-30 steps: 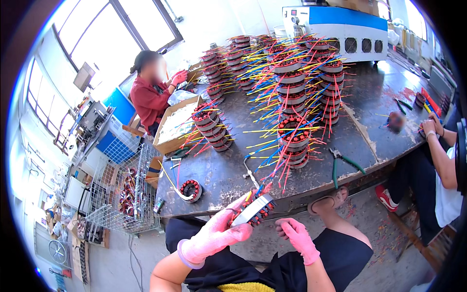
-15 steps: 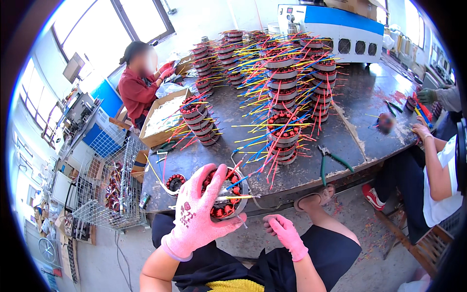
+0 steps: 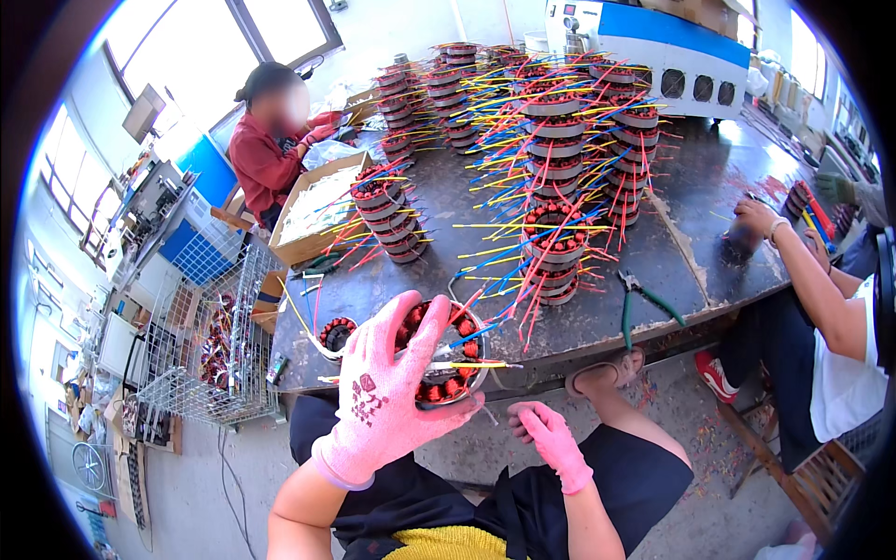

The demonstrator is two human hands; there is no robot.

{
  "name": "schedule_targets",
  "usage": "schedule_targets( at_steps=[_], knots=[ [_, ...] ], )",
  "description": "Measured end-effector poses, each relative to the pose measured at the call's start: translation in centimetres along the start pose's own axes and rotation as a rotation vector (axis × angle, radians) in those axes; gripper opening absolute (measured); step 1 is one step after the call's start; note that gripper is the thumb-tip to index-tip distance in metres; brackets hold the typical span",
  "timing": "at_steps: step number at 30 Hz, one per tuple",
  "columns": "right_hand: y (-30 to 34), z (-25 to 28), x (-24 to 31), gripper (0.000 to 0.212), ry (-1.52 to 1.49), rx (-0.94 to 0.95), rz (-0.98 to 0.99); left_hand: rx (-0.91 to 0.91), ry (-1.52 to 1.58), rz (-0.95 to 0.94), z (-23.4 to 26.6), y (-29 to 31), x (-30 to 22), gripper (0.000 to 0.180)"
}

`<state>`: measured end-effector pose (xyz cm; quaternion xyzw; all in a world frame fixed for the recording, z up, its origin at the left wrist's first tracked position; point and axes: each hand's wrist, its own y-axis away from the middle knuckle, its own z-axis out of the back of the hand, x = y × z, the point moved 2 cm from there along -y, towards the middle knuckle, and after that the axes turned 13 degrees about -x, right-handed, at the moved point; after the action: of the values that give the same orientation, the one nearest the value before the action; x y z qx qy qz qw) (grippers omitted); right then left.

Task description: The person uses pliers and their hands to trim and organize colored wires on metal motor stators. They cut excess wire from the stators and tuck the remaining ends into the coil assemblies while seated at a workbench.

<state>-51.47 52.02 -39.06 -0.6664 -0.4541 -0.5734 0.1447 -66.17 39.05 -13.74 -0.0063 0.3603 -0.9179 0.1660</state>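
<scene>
My left hand [image 3: 387,392], in a pink glove, grips a motor stator [image 3: 452,385] at the table's near edge. The stator is a grey ring with red copper windings, fingers over its top and thumb at its lower rim. Red, blue and yellow-and-white sleeved leads stick out to its right. My right hand [image 3: 553,443], also gloved in pink, hangs above my lap just right of the stator, apart from it. Its fingers are curled together, and whatever they may hold is hidden. Behind my left hand lies a smaller wound ring [image 3: 336,334].
Tall stacks of wired stators [image 3: 556,177] fill the table's middle, with a shorter stack [image 3: 387,217] to their left. Green-handled pliers [image 3: 644,303] lie at the near edge. A wire basket [image 3: 219,364] stands left. Co-workers sit at far left [image 3: 271,149] and right [image 3: 845,345].
My left hand and the stator have moved slightly up and right. My right hand stays nearly in place. The right co-worker's arm now reaches farther over the table, to a dark object.
</scene>
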Motion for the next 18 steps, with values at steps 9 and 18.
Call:
schedule_targets(
  at_steps=[9, 18],
  knots=[
    [-0.6, 0.6, -0.7, 0.034, 0.062, -0.045, 0.013, -0.011, 0.1, -0.035, -2.1, -2.0, 0.5, 0.096],
    [-0.7, 0.0, -0.8, 0.035, 0.063, -0.005, -0.001, 0.145, 0.298, -0.032, -12.3, -13.9, 3.2, 0.093]
  ],
)
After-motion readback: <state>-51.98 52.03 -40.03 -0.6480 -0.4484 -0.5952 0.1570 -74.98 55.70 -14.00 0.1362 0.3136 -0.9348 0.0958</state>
